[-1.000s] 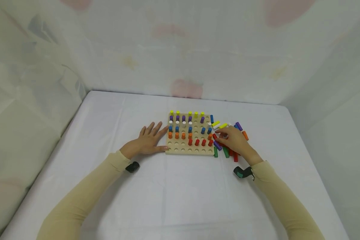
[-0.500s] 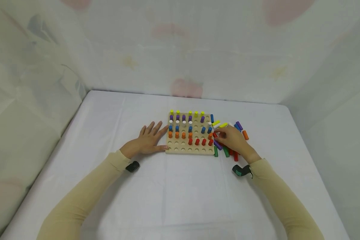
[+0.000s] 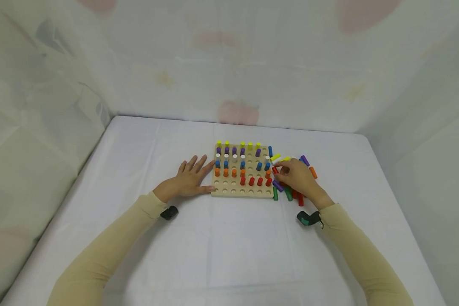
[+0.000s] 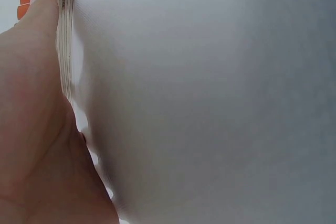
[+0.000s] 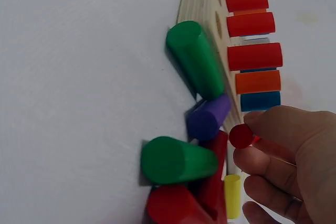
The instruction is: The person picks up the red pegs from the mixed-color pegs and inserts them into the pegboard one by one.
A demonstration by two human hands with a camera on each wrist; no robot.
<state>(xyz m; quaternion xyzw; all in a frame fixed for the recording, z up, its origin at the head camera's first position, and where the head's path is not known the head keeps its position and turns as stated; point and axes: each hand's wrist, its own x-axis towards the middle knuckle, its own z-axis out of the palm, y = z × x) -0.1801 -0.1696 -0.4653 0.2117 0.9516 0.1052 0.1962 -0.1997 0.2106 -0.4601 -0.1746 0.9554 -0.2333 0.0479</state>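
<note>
A wooden pegboard lies mid-table with rows of yellow, purple, white, blue, orange and red pegs upright in it. My left hand lies with its fingers spread at the board's left side, the thumb touching the board's edge. In the left wrist view that thumb rests against the layered wood. Just off the right edge, my right hand pinches a red peg between thumb and forefinger, above the loose pegs. Its far end is hidden by the fingers.
Loose pegs lie heaped right of the board, among them a purple peg, a green peg, an orange peg and a yellow peg. A blue peg lies along the board's upper right edge. White cloth covers the table.
The red peg has come up from the heap into my right fingertips and now shows between them. My right hand has shifted only slightly. My left hand has stayed put.
</note>
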